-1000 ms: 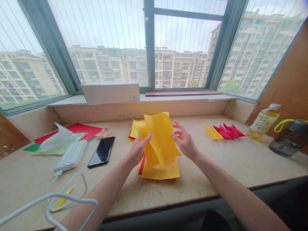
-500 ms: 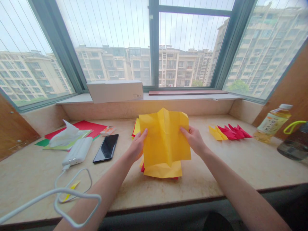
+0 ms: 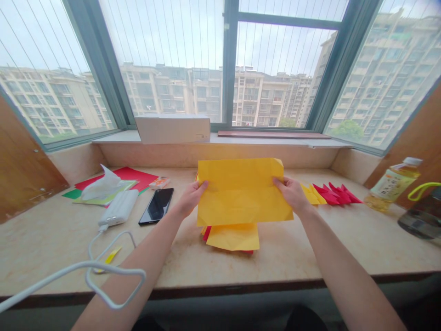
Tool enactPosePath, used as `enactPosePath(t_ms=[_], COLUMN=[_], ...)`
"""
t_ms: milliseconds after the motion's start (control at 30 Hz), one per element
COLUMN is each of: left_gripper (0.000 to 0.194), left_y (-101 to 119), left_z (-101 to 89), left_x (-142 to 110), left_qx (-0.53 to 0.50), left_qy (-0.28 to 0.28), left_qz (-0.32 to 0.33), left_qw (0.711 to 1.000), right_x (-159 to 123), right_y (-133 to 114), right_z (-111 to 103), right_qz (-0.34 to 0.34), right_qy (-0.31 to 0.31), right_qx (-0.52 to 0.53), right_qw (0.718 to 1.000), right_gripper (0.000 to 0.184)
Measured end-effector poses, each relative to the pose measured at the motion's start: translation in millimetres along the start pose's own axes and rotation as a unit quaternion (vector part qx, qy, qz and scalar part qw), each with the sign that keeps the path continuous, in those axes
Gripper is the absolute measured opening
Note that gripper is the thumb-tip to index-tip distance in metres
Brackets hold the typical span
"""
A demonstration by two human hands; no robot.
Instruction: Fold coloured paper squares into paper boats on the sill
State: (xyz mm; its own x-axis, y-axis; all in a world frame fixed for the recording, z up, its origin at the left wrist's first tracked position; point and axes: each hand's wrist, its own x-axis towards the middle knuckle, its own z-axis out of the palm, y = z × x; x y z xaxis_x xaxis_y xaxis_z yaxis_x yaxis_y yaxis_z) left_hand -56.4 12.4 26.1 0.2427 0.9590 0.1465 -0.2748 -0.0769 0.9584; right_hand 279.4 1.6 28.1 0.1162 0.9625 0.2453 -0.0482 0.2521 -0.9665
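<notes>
A creased sheet of yellow paper [image 3: 243,193] is stretched wide between my two hands, above the counter. My left hand [image 3: 192,197] pinches its left edge, thumb in front. On the opposite edge my right hand [image 3: 292,194] grips the sheet the same way, thumb on the near face. Below and behind the sheet lies a stack of yellow and red papers [image 3: 234,237], partly hidden by it. To the right of my right hand sit folded yellow paper pieces [image 3: 313,194] and several folded red paper pieces [image 3: 336,194] in a row.
Left on the counter [image 3: 193,271] are a phone [image 3: 156,206], a white power bank [image 3: 119,208] with a looping cable [image 3: 69,276], a tissue pack [image 3: 103,186] and red paper [image 3: 138,177]. A tea bottle [image 3: 391,184] and a dark water bottle [image 3: 422,214] stand right. A white box [image 3: 174,129] rests on the sill.
The yellow sheet has gone from bunched and folded to spread out nearly flat. My right hand has taken hold of its right edge, and my hands have moved farther apart.
</notes>
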Motion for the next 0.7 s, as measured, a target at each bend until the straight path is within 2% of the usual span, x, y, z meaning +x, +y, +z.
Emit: enactPosePath(t_ms=[300,433,567,700], left_gripper=[0.039,0.038,0.043,0.041], left_y=[4,5,4,4], left_z=[3.2,2.9,-0.7,-5.4], left_x=[-6,-8,-6,-3], left_qx=[-0.029,-0.021,-0.023,-0.028], left_qy=[-0.018,-0.041,-0.040,-0.053], left_qz=[-0.026,-0.044,-0.050,-0.056], left_qw=[0.999,0.998,0.998,0.997], right_x=[2,1,-3,-5], right_y=[8,4,-2,-7], right_z=[0,1,1,-3], right_qz=[0.036,0.045,0.065,0.084], right_qy=[-0.023,-0.041,-0.077,-0.051], right_qx=[0.033,0.050,0.065,0.064], right_qw=[0.999,0.997,0.993,0.993], right_gripper=[0.037,0.040,0.047,0.040])
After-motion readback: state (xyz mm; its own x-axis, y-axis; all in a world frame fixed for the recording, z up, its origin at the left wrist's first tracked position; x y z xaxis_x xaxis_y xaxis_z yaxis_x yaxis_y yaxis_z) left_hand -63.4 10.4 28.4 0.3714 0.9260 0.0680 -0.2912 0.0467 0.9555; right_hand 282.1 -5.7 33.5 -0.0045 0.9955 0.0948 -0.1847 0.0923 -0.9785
